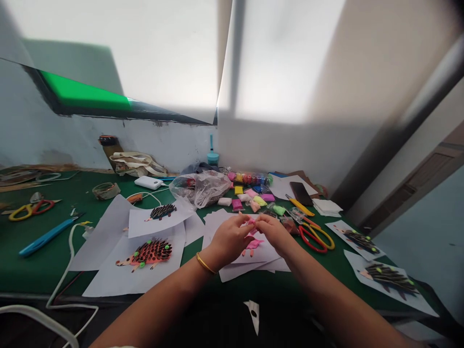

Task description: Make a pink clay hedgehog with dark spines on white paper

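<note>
My left hand (232,238), with a gold bangle at its wrist, and my right hand (271,231) meet over a white sheet of paper (232,273). Between the fingertips of both hands shows a small bit of pink modelling clay (251,221). Both hands are closed in a pinch on it. Just below them, on the sheet, lies a flat pink clay shape (255,243) with small orange feet (248,253). My left hand partly covers this shape. Past my fingers lie several small packets of coloured clay, among them a magenta packet (237,205).
Left are sheets with a clay hedgehog (152,253), a blue cutter (47,237) and scissors (32,209). Right are red-yellow scissors (315,238), a yellow cutter (301,207), a phone (300,193) and more hedgehog sheets (389,280). A plastic bag (201,189) lies behind the papers.
</note>
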`<action>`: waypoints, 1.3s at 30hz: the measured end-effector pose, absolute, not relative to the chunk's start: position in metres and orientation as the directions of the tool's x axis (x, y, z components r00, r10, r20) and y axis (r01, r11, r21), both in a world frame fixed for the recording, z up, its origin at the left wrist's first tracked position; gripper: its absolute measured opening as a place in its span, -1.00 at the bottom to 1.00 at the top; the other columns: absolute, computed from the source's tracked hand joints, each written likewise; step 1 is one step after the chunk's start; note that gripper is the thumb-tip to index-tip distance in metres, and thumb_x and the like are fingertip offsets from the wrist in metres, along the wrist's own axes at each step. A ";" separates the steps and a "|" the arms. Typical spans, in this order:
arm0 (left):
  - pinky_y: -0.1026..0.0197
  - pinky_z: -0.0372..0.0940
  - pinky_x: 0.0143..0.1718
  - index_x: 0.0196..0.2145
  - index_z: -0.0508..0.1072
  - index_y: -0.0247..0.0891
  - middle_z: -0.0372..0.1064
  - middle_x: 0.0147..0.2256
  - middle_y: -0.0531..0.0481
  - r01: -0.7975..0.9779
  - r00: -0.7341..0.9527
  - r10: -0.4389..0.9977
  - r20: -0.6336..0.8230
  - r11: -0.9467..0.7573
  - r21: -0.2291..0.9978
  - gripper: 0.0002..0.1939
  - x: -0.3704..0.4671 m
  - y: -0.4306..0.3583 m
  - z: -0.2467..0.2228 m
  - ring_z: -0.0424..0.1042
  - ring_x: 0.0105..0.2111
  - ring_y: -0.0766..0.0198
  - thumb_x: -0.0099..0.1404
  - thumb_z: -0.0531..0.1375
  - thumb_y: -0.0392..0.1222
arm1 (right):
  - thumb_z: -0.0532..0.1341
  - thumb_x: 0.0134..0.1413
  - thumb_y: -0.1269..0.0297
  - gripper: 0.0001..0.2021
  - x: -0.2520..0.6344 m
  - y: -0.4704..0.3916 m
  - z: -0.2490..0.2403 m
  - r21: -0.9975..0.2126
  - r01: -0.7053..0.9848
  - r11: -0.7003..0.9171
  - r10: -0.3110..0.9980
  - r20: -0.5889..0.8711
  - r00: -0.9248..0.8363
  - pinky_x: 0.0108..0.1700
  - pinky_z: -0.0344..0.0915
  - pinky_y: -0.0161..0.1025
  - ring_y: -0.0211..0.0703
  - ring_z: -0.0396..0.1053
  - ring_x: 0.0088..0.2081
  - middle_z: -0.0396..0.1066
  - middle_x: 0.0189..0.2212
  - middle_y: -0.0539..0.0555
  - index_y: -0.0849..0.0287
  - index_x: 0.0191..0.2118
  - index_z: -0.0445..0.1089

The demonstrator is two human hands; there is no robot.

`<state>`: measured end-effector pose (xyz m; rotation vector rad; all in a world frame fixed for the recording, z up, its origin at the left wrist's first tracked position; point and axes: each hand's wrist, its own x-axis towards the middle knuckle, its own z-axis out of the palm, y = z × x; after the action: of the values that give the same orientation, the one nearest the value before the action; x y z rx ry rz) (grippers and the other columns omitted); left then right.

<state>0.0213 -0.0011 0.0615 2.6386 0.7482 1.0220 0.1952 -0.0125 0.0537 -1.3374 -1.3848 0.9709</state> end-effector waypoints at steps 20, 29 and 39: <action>0.25 0.33 -0.32 -0.22 0.47 -0.20 0.39 -0.29 -0.01 0.228 0.385 0.744 0.546 -0.650 0.725 -0.83 0.029 0.022 0.061 0.38 -0.31 0.28 0.29 0.20 -0.09 | 0.17 0.14 -0.02 -0.64 0.203 -0.010 0.060 -0.907 0.282 0.312 0.950 0.300 -0.085 -0.24 0.26 -0.24 -0.11 0.36 -0.26 0.46 -0.30 0.06 0.18 -0.19 0.48; 0.25 0.33 -0.32 -0.24 0.54 -0.17 0.41 -0.26 -0.03 0.253 0.474 0.697 0.538 -0.693 0.675 -0.83 0.029 0.025 0.063 0.38 -0.28 0.27 0.30 0.19 -0.11 | 0.14 0.14 -0.08 -0.59 0.202 -0.007 0.054 -0.915 0.236 0.326 0.945 0.325 -0.041 -0.18 0.25 -0.21 -0.07 0.37 -0.23 0.46 -0.33 0.07 0.18 -0.25 0.50; 0.26 0.31 -0.36 -0.27 0.44 -0.25 0.44 -0.36 0.00 0.134 0.427 0.841 0.332 -0.422 0.897 -0.75 0.037 0.027 0.050 0.42 -0.36 0.26 0.22 0.23 -0.01 | 0.22 0.05 0.02 -0.69 0.198 -0.004 0.050 -0.959 0.149 0.242 0.964 0.255 0.070 -0.38 0.19 -0.29 -0.22 0.28 -0.43 0.36 -0.48 0.00 0.21 -0.40 0.40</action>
<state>0.0374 0.0268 0.0499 1.8326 0.8346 1.0498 0.1984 -0.0045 0.0496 -1.1591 -1.3521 0.8884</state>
